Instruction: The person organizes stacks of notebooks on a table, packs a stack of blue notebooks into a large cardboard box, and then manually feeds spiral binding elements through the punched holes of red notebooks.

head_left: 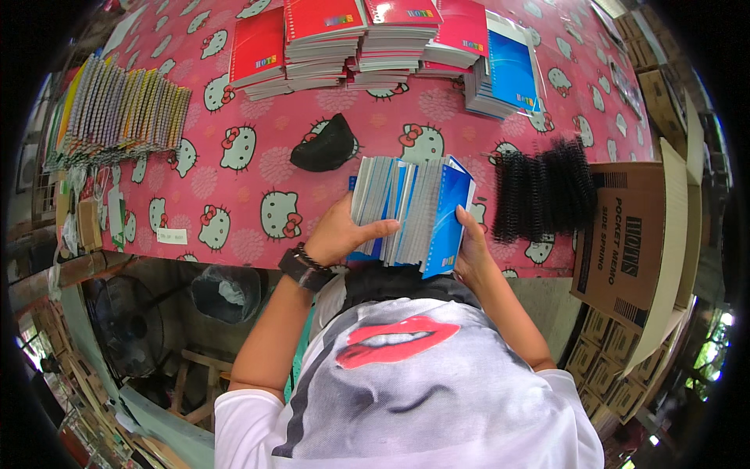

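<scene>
Both hands grip a thick stack of small blue-covered memo pads (406, 207) at the table's near edge, with the page edges facing up. My left hand (344, 230) is wrapped round the stack's left end, its thumb lying over the page edges. On the other end, my right hand (473, 242) presses against the blue cover, fingers partly hidden behind it. Just right of the stack lies a bundle of black spiral binding coils (543, 191). Beyond my left hand sits a crumpled black cloth-like item (324, 144).
Stacks of red-covered pads (328, 47) and a blue-covered stack (504, 70) stand at the far side of the pink patterned table (242, 180). Spiral-bound notebooks (125, 109) are piled at left. An open cardboard box (629, 227) adjoins the right edge; a fan (129, 320) stands below left.
</scene>
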The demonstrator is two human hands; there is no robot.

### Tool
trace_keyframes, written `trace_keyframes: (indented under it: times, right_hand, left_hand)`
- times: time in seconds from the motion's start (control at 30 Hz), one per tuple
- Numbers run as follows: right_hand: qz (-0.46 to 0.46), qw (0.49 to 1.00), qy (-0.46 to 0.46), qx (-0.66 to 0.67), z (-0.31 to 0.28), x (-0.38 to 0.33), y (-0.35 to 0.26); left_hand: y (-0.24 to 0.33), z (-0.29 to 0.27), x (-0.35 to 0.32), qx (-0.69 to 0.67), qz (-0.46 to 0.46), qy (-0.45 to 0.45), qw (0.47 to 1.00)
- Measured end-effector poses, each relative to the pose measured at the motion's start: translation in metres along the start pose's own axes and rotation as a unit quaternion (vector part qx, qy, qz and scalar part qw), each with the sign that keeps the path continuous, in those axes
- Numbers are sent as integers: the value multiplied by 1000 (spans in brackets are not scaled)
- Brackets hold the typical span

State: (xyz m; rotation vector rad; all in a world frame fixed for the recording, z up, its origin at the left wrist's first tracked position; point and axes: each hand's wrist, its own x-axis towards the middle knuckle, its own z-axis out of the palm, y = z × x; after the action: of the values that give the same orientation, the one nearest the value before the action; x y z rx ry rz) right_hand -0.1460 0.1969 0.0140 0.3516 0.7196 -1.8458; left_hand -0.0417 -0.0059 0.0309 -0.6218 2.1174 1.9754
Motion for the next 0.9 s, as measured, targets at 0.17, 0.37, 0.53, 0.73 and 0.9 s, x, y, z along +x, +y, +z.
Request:
trace_keyframes:
  times: [0.17, 0.37, 0.53, 0.73, 0.9]
  right_hand:
    - [-6, 997, 28, -67, 18, -3, -5]
    - [-89, 978, 53, -180, 3, -6, -7]
    - [-116, 981, 74, -136, -5, -12, -9]
    - [-107, 992, 48, -50, -6, -15, -6]
    - [-45, 998, 22, -41, -3, -15, -14]
  left_hand:
    - [3, 1, -5, 365, -15, 175, 914]
    - [11, 8, -9, 436, 21, 200, 877]
    - [5, 4, -4, 470, 8, 196, 861]
    - [-7, -3, 8, 236, 57, 138, 960]
    - [-27, -5, 23, 94, 47, 112, 988]
